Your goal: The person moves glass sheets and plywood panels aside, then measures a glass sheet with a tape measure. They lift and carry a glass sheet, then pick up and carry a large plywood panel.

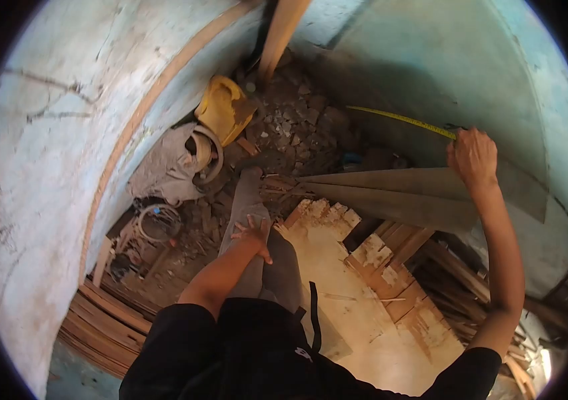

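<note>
My right hand [474, 157] is raised at the right, its fingers closed round the end of a yellow tape measure [404, 120]. The tape's blade stretches out to the left in front of the greenish wall. My left hand [252, 238] rests on my grey trouser leg [247, 200], fingers spread, holding nothing. Beneath my body and to the right of my legs lies a pale, broken-edged board [337, 267]. Grey flat sheets [391, 193] lean below the tape.
A yellow broken container [225, 110] and a grey cloth [164, 167] lie by the left wall. Rubble [297, 120] fills the corner beside a wooden post [283, 40]. Wood strips [107, 327] lie at lower left, more planks [454, 267] at right.
</note>
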Tool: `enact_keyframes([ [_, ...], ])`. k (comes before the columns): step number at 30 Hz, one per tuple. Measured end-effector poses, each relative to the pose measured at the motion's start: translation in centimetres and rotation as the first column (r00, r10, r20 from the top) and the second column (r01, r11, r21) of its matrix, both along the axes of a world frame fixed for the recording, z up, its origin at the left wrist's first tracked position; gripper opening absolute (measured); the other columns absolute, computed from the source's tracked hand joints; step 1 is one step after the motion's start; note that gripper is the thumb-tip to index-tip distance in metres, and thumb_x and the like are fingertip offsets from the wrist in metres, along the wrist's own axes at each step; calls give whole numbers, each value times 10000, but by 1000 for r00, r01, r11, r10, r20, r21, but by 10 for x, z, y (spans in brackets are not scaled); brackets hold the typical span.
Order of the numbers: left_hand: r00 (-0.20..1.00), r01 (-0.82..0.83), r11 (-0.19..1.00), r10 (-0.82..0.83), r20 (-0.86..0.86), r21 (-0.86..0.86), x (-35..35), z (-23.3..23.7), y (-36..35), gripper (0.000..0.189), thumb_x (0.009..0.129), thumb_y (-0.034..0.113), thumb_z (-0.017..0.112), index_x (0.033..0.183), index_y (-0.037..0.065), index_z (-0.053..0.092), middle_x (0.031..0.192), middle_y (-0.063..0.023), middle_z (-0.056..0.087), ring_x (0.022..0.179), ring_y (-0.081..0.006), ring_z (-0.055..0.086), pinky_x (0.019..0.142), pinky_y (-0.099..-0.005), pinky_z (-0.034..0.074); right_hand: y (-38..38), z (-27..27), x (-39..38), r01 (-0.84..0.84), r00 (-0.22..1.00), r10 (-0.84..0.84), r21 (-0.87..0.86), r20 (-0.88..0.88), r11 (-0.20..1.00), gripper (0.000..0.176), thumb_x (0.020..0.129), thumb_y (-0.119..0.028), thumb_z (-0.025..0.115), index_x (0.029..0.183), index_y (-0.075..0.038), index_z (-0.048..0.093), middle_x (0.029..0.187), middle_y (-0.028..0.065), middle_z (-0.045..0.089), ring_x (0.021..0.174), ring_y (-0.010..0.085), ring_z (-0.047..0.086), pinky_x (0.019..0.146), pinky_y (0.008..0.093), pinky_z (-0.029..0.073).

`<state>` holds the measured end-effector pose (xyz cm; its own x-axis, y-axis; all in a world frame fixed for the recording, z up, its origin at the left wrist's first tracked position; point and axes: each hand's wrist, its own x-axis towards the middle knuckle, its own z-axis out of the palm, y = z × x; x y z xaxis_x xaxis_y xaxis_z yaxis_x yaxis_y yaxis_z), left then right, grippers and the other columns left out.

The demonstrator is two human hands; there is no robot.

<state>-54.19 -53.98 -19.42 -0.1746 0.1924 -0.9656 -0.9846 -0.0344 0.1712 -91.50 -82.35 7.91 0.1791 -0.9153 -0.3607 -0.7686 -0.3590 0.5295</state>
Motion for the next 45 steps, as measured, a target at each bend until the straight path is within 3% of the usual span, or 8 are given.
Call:
enact_keyframes([
  [2,994,50,999,-49,95,-9,-6,-16,15,1551,568,491,981,1635,320,-132,1670,-234,-215,1489,-619,53,1026,-745,404,-17,-34,7,21,994,-15,53,-112,998,162,828,-206,710,785,-51,722,795,146,702,802,311,734,691,398,602],
  [8,995,-29,999,33,95,-41,1,-22,32,1476,608,424,958,1640,347,-94,1677,-244,-180,1467,-645,115,992,-725,438,-45,-99,32,-46,984,65,116,-163,992,149,841,-194,685,825,-60,749,823,142,739,836,300,756,712,377,611],
  [14,988,-119,990,126,90,-77,6,-22,41,1446,610,373,949,1643,361,-64,1679,-264,-143,1460,-655,131,989,-728,435,-58,-126,52,-23,984,42,112,-172,994,151,849,-203,697,840,-70,767,874,137,754,885,298,760,747,378,614],
  [30,987,-127,989,133,89,-73,6,-29,45,1395,633,353,917,1646,361,-43,1676,-276,-137,1454,-664,134,1004,-705,447,-75,-170,44,29,973,3,136,-230,990,128,839,-195,717,877,-91,781,924,103,757,935,253,756,773,355,609],
  [39,987,-121,988,130,90,-100,5,-25,47,1375,636,361,924,1644,355,-11,1677,-274,-130,1460,-652,141,1001,-720,431,-76,-121,27,12,981,8,100,-193,995,166,845,-222,705,872,-72,769,943,134,746,929,303,750,761,375,611],
  [42,980,-148,980,163,116,-131,1,-29,50,1376,625,370,935,1640,347,7,1678,-278,-119,1474,-626,152,988,-725,434,-71,-62,16,-25,962,36,46,-271,999,189,850,-263,701,856,-82,757,908,125,732,876,297,741,733,389,600],
  [44,984,-118,986,132,117,-118,2,-23,44,1373,629,367,933,1640,343,6,1676,-283,-120,1477,-618,160,994,-710,440,-67,-4,20,-239,955,243,46,-169,970,193,850,-253,696,887,-65,718,890,141,689,844,313,704,747,442,578],
  [45,985,-105,988,119,123,-113,2,-23,44,1367,635,360,928,1641,340,3,1675,-286,-121,1477,-618,163,999,-701,442,-68,24,23,-222,953,225,40,-205,974,193,850,-253,696,887,-65,718,890,141,689,844,313,704,747,442,578],
])
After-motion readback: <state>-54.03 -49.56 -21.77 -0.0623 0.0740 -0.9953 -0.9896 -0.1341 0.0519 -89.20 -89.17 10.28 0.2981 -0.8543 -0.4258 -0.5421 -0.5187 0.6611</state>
